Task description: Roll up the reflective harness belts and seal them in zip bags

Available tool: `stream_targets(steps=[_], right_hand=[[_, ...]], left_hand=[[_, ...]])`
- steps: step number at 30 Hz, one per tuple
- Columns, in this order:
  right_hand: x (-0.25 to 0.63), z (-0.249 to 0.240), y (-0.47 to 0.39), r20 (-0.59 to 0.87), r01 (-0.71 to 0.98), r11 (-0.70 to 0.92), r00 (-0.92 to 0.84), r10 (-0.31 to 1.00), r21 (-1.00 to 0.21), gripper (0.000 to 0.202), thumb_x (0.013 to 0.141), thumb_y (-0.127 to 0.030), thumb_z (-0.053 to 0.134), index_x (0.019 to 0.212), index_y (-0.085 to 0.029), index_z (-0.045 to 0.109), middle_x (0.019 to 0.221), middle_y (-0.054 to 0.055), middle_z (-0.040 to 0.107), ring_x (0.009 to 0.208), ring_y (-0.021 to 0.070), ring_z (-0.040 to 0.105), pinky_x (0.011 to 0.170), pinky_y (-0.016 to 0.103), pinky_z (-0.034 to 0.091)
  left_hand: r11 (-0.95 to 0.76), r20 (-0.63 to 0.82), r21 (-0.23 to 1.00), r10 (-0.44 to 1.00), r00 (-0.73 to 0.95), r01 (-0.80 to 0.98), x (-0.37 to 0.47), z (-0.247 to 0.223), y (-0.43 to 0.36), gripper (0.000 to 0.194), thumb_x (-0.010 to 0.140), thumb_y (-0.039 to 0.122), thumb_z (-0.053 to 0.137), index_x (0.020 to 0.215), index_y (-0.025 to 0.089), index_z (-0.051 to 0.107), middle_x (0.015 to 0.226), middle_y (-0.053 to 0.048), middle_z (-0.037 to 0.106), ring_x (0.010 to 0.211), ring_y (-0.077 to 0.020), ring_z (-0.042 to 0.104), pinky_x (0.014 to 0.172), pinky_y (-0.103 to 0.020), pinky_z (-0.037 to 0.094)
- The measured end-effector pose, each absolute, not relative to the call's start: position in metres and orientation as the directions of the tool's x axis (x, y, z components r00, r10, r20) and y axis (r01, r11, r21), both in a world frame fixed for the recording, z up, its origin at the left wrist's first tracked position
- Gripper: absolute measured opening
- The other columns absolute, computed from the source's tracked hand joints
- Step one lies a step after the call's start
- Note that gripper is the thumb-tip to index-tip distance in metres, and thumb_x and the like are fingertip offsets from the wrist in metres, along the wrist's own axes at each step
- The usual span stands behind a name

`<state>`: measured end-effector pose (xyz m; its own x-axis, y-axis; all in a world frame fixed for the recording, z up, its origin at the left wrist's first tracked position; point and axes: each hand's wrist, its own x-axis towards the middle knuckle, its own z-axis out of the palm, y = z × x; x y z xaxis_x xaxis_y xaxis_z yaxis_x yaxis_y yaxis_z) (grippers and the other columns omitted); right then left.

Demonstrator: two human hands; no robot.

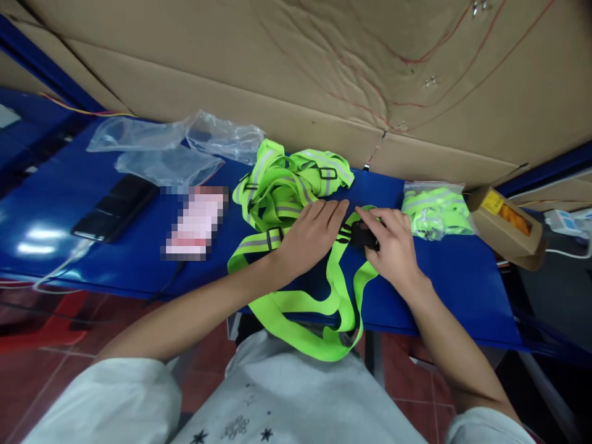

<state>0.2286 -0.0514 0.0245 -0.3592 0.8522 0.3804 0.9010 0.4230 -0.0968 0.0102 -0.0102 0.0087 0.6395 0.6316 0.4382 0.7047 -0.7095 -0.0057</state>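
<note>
A bright green strap [300, 336] with grey stripes loops over the front edge of the blue table. My left hand [312, 234] lies on the strap, palm down, its fingers stretched towards a black buckle [345, 233]. On the buckle's right, my right hand [391, 240] is closed around a black piece [364, 235] joined to the strap. Behind my left hand sits a heap of more green straps [287, 185] with black sliders. A clear bag of folded green straps [435, 211] is to the right of my right hand.
Clear plastic bags [171, 154] lie at the back left. A black device [115, 206] with a white cable and a blurred pink item [197, 223] are on the left. An open cardboard box [506, 225] stands at the right end. Cardboard panels [231, 80] rise behind the table [453, 290].
</note>
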Motion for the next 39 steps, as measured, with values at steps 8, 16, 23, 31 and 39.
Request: stream_targets(steps=[8, 16, 23, 31, 39], right_hand=[[0.204, 0.008, -0.052, 0.379, 0.923, 0.368, -0.302, 0.875, -0.115, 0.068, 0.079, -0.007, 0.054, 0.147, -0.014, 0.057, 0.117, 0.017, 0.066, 0.107, 0.035, 0.059, 0.09, 0.049, 0.047], [0.217, 0.046, -0.044, 0.521, 0.659, 0.498, -0.184, 0.834, -0.564, 0.069, 0.077, -0.008, 0.058, 0.144, -0.027, 0.057, 0.118, 0.007, 0.068, 0.112, 0.0262, 0.067, 0.102, 0.045, 0.054], [0.218, 0.063, -0.032, 0.3, 0.285, 0.355, -0.219, 0.928, -0.89, 0.081, 0.076, -0.035, 0.089, 0.149, -0.032, 0.054, 0.148, 0.008, 0.061, 0.127, 0.0258, 0.065, 0.108, 0.043, 0.055], [0.228, 0.076, -0.016, -0.009, -0.075, -0.046, -0.434, 0.901, -0.996, 0.072, 0.072, -0.06, 0.092, 0.132, -0.025, 0.07, 0.126, 0.01, 0.077, 0.121, 0.0293, 0.073, 0.103, 0.043, 0.059], [0.212, 0.092, -0.013, 0.005, -0.16, -0.079, -0.472, 0.882, -0.984, 0.05, 0.07, -0.055, 0.094, 0.106, -0.024, 0.075, 0.092, 0.004, 0.078, 0.1, 0.0274, 0.078, 0.09, 0.042, 0.065]], left_hand=[[-0.673, 0.325, 0.122, 0.722, 0.611, 0.73, 0.027, 0.004, -0.023, 0.062, 0.105, 0.007, 0.031, 0.167, 0.009, 0.025, 0.132, -0.019, 0.069, 0.12, -0.0311, 0.068, 0.102, -0.048, 0.056], [-0.618, 0.381, 0.779, 0.606, 0.698, 0.112, -0.016, 0.055, 0.007, 0.118, 0.08, 0.055, 0.087, 0.17, 0.032, 0.014, 0.173, -0.015, 0.033, 0.156, -0.0352, 0.043, 0.125, -0.048, 0.041], [-0.372, 0.24, 0.925, 0.734, 0.635, 0.081, -0.015, 0.056, 0.02, 0.057, 0.079, 0.048, 0.087, 0.123, 0.018, 0.066, 0.13, -0.01, 0.07, 0.124, -0.0285, 0.067, 0.112, -0.041, 0.049], [-0.003, 0.215, 0.937, 0.794, 0.569, -0.35, -0.002, 0.065, 0.028, 0.08, 0.072, 0.046, 0.096, 0.14, 0.026, 0.059, 0.081, 0.002, 0.072, 0.068, -0.0174, 0.071, 0.071, -0.031, 0.059], [-0.056, 0.248, 0.911, 0.867, 0.433, -0.408, -0.004, 0.096, 0.023, 0.089, 0.073, 0.036, 0.096, 0.151, 0.028, 0.053, 0.083, 0.004, 0.074, 0.075, -0.0199, 0.077, 0.07, -0.03, 0.061]])
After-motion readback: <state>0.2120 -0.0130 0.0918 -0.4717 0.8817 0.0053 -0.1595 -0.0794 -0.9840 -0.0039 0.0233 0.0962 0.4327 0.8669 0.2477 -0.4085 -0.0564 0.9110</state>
